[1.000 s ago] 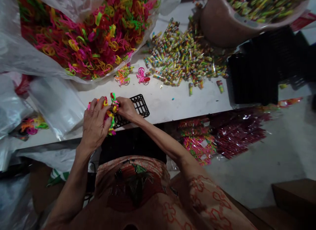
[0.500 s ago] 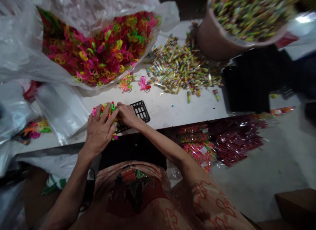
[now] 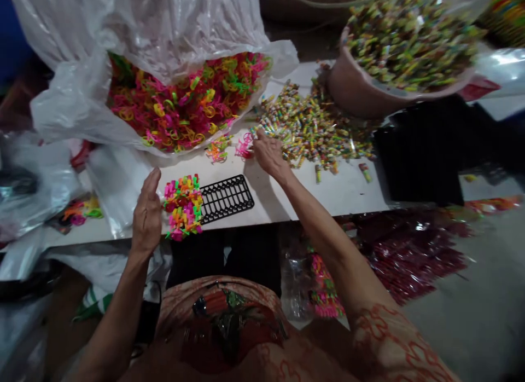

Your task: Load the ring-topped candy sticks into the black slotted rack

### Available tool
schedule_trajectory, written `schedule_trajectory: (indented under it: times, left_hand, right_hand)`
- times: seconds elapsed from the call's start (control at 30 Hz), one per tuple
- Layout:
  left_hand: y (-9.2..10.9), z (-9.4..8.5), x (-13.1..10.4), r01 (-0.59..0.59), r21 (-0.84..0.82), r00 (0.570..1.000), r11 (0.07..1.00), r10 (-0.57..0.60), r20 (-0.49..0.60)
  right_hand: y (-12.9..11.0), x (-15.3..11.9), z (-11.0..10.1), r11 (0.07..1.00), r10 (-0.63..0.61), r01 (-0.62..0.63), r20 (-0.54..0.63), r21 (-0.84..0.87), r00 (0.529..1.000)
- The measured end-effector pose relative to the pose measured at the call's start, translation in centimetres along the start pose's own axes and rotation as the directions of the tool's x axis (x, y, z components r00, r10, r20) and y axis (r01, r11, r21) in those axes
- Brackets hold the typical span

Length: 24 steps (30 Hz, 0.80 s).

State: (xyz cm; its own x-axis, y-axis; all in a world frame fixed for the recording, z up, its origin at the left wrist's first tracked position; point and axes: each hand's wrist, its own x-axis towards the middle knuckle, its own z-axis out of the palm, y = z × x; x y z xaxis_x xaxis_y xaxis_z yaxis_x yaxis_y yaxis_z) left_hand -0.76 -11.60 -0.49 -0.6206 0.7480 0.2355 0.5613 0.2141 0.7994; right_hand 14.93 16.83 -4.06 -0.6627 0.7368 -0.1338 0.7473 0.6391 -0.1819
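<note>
My left hand (image 3: 147, 215) is open, its fingers straight and side by side, just left of a block of bright plastic pieces (image 3: 182, 207). Those pink, green, yellow and orange pieces stand packed on the left part of a black plastic rack (image 3: 227, 198), whose right part shows bare slots. My right hand (image 3: 268, 152) reaches to the left edge of a heap of small colourful tubes (image 3: 305, 125). Its fingers curl down at the tubes, close to a loose pink plastic piece (image 3: 244, 145); what lies between the fingertips is hidden.
Behind the rack, a large plastic bag (image 3: 135, 133) holds many bright plastic pieces. A pink tub (image 3: 356, 86) full of tubes stands at the back right, near black stacked material (image 3: 418, 152). Clear plastic sleeves (image 3: 117, 185) lie left; filled packets (image 3: 410, 250) sit below the table edge.
My right hand has left the rack and moved right and away from me to the tube heap. My left hand has come off the bright pieces to their left side. The view has shifted slightly.
</note>
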Motion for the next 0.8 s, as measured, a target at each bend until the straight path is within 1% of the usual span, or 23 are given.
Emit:
schedule_trajectory:
  times: [0.07, 0.13, 0.17, 0.23, 0.27, 0.33, 0.4, 0.43, 0.5, 0.53, 0.57, 0.6, 0.63, 0.8]
  left_hand:
    - [0.2, 0.0, -0.1, 0.062, -0.097, 0.996, 0.993, -0.067, -0.051]
    - [0.5, 0.4, -0.3, 0.066, -0.153, 0.992, 0.986, -0.082, -0.101]
    - [0.6, 0.7, -0.4, 0.05, -0.172, 0.989, 0.984, -0.073, -0.127]
    - [0.7, 1.2, -0.4, 0.017, -0.177, 0.987, 0.984, -0.045, -0.157]
    - [0.8, 1.4, -0.4, 0.006, -0.153, 0.988, 0.988, -0.029, -0.149]
    - [0.9, 1.5, -0.3, -0.011, -0.034, 0.997, 0.999, 0.008, -0.079]
    - [0.8, 1.5, -0.1, -0.055, 0.145, 0.997, 0.988, 0.046, 0.059]
    - [0.8, 1.5, 0.0, -0.098, 0.231, 0.987, 0.968, 0.064, 0.148]
    - [0.6, 1.5, 0.1, -0.208, 0.358, 0.94, 0.91, 0.085, 0.33]
    - [0.5, 1.6, 0.1, -0.261, 0.399, 0.911, 0.879, 0.087, 0.403]
    - [0.4, 1.8, 0.1, -0.301, 0.429, 0.888, 0.852, 0.087, 0.451]
    - [0.4, 1.9, 0.0, -0.327, 0.454, 0.875, 0.829, 0.084, 0.477]
    - [0.4, 2.0, 0.0, -0.339, 0.473, 0.87, 0.813, 0.08, 0.486]
    - [0.6, 2.2, -0.1, -0.333, 0.498, 0.873, 0.801, 0.061, 0.485]
  right_hand:
    - [-0.4, -1.3, 0.3, 0.998, 0.011, -0.007, -0.064, 0.068, 0.998]
    - [-1.1, -3.3, 0.8, 0.979, -0.022, 0.042, -0.1, 0.198, 0.995]
    - [-1.6, -4.4, 1.2, 0.954, -0.055, 0.08, -0.095, 0.288, 0.994]
    - [-3.1, -6.9, 2.3, 0.855, -0.122, 0.134, -0.057, 0.5, 0.991]
    - [-4.0, -8.0, 2.9, 0.792, -0.141, 0.138, -0.042, 0.595, 0.989]
    - [-5.9, -9.8, 4.2, 0.68, -0.152, 0.119, -0.019, 0.723, 0.988]
    - [-7.5, -11.0, 5.1, 0.62, -0.147, 0.095, -0.003, 0.779, 0.989]
    - [-8.1, -11.3, 5.3, 0.608, -0.143, 0.086, 0.003, 0.789, 0.99]
    - [-8.9, -11.6, 5.7, 0.598, -0.151, 0.084, 0.009, 0.797, 0.988]
    - [-9.2, -11.6, 5.8, 0.592, -0.161, 0.091, 0.007, 0.801, 0.987]
    - [-9.3, -11.5, 5.8, 0.584, -0.177, 0.103, 0.002, 0.805, 0.984]
    - [-9.3, -11.5, 5.9, 0.573, -0.194, 0.118, -0.005, 0.811, 0.981]
    - [-9.3, -11.4, 6.0, 0.563, -0.209, 0.132, -0.014, 0.816, 0.978]
    - [-9.2, -11.7, 6.4, 0.557, -0.235, 0.167, -0.038, 0.814, 0.971]
